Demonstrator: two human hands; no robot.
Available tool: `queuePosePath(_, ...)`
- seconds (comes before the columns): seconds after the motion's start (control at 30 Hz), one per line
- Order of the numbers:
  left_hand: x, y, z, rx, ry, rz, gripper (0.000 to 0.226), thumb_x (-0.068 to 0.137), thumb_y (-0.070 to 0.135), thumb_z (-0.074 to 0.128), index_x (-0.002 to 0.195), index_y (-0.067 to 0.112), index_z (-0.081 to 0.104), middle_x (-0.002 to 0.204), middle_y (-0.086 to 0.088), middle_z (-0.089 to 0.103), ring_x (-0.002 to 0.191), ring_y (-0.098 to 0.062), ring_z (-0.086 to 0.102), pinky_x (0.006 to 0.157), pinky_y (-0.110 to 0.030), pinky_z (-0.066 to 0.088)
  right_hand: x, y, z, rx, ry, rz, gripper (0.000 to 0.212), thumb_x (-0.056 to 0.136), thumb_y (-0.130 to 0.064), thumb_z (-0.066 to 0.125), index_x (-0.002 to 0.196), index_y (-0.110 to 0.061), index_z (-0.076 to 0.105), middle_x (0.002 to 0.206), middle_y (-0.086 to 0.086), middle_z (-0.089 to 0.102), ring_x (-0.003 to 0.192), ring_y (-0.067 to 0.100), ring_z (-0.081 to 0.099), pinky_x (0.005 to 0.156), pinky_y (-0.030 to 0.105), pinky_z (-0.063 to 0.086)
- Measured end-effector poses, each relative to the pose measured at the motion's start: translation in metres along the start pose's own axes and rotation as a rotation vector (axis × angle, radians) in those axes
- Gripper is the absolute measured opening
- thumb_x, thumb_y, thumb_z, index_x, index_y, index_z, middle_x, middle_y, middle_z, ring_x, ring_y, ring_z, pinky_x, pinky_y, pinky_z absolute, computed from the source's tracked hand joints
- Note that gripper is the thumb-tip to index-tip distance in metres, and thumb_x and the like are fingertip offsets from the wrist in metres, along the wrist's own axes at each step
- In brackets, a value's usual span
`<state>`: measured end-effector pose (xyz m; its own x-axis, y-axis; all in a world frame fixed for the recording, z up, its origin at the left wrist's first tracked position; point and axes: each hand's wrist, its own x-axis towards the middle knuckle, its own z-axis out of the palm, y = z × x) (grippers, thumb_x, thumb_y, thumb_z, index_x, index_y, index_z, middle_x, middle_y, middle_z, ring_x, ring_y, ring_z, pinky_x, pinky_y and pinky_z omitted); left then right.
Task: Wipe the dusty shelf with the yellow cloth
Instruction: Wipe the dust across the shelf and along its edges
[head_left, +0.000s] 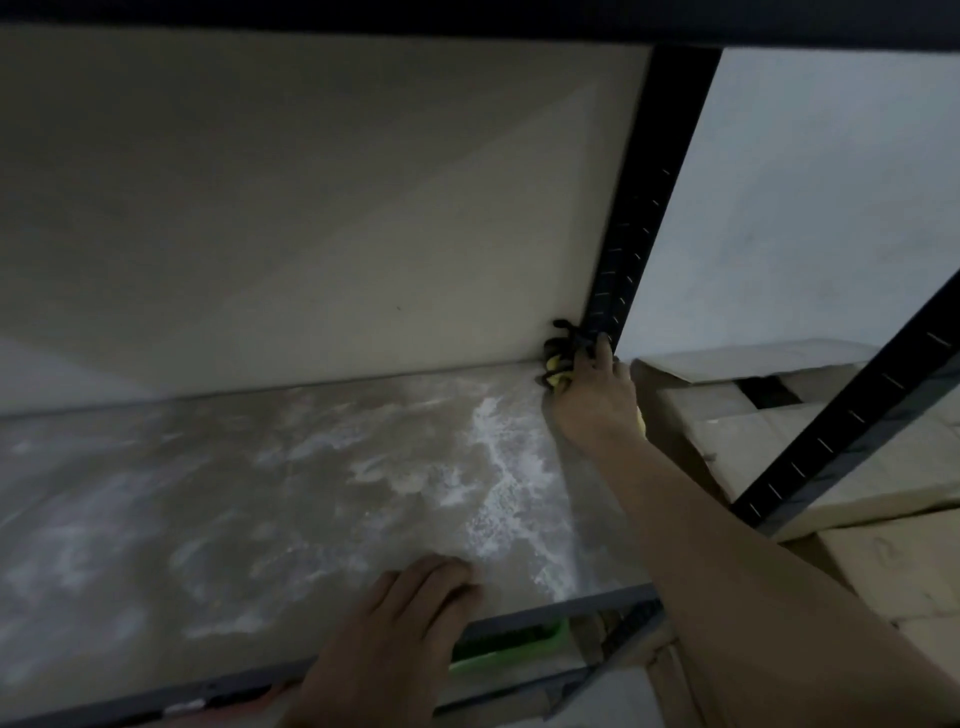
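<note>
Right hand (592, 395) clutching yellow cloth (558, 370) in far right corner of shelf (260, 493), pressing against black post (618, 280), left hand (395, 623) resting flat, fingers together, at front edge, white dust (498, 467) streaking the board

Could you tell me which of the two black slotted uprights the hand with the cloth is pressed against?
The rear upright, at the shelf's back right corner by the wall. The right hand holds the yellow cloth at its base; the front upright stands untouched.
</note>
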<state>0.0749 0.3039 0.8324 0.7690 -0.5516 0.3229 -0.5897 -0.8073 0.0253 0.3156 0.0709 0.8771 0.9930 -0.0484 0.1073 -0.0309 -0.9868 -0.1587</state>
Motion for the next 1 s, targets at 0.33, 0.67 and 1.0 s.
queuePosePath(0.33,-0.005,-0.003,0.012,-0.018,0.026,0.001,0.037,0.093,0.029,0.049,0.128,0.022,0.059,0.141,0.002,0.055,0.131,-0.022,0.051,0.102,-0.032,0.035,-0.005,0.002,0.011,0.068,0.211,-0.066,0.048,0.086,-0.030,0.046,0.129,-0.009,0.054,0.133,0.014,0.057,0.119,0.037,0.053,0.098,0.042,0.044)
queuePosePath(0.67,0.001,0.002,-0.001,0.006,0.022,-0.001,0.036,0.093,0.028,0.048,0.118,0.025,0.073,0.133,0.003,0.065,0.128,-0.017,0.051,0.098,-0.032,0.037,-0.061,-0.020,-0.004,0.527,-0.011,-0.360,0.025,0.087,-0.014,0.055,0.108,-0.021,0.068,0.102,0.002,0.071,0.094,0.020,0.065,0.082,0.032,0.053)
queuePosePath(1.0,0.002,0.002,-0.003,0.022,0.040,-0.010,0.038,0.085,0.023,0.050,0.109,0.023,0.080,0.126,0.001,0.072,0.122,-0.019,0.061,0.095,-0.031,0.040,-0.043,-0.008,0.000,0.264,0.179,-0.128,0.032,0.084,-0.017,0.053,0.115,-0.023,0.062,0.108,0.003,0.069,0.097,0.023,0.064,0.079,0.028,0.048)
